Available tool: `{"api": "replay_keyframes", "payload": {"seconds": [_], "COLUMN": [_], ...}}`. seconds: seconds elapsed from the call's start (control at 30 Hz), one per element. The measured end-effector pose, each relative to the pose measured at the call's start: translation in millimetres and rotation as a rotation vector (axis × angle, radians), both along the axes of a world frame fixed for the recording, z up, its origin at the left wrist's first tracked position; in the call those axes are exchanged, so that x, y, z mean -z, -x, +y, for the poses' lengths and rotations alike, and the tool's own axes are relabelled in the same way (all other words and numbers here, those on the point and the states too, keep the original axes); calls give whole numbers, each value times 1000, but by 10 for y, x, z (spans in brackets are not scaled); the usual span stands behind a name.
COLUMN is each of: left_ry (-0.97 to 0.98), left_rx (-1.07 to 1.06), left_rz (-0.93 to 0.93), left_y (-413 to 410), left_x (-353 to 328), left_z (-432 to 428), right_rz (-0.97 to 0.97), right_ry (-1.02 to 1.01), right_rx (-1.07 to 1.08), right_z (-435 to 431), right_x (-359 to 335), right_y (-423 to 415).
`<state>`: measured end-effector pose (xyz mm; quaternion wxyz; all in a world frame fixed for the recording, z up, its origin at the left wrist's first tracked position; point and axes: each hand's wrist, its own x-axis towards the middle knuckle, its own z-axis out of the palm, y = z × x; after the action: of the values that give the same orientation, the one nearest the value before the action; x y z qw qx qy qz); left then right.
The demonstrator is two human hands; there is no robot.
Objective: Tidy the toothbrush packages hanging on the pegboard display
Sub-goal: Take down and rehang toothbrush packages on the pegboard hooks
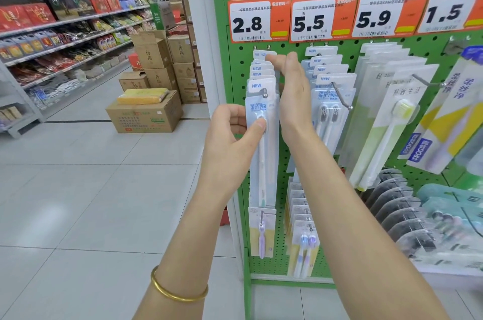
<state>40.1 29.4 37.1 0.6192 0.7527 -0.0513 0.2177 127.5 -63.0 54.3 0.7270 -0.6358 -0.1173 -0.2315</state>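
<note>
- Pinched front toothbrush package (pixel 261 152) in left hand (pixel 232 134), thumb on its face.
- Kept right hand (pixel 290 84) flat, fingers straight, touching rear package (pixel 264 54).
- Hung both on leftmost peg (pixel 265 93) of pegboard (pixel 433 40).

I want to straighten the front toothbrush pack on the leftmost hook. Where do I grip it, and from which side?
Pinch the front pack at its left edge, from the left: it hangs flat from the hook, nothing hangs left of it, and the right hand crowds its right.
</note>
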Motion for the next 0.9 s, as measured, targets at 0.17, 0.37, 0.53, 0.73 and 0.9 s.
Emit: {"api": "replay_keyframes", "payload": {"seconds": [0.17,0.37,0.53,0.73,0.9], "left_ry": [-1,2,-7,4,31], "left_rx": [-2,-23,-28,-55,-66], "left_rz": [-17,-29,-44,-41,-44], "left_y": [5,-19,-54,-105,-95], "left_x": [6,25,23,16,30], "left_z": [-4,-20,-43,-78,-119], "right_rz": [-25,-28,-33,3,23], "right_ry": [20,55,221,259,258], "right_rx": [19,19,79,61,72], "right_z": [-33,-26,-104,-212,-348], "right_x": [150,345,509,694,759], "right_y": [93,289,495,784,967]}}
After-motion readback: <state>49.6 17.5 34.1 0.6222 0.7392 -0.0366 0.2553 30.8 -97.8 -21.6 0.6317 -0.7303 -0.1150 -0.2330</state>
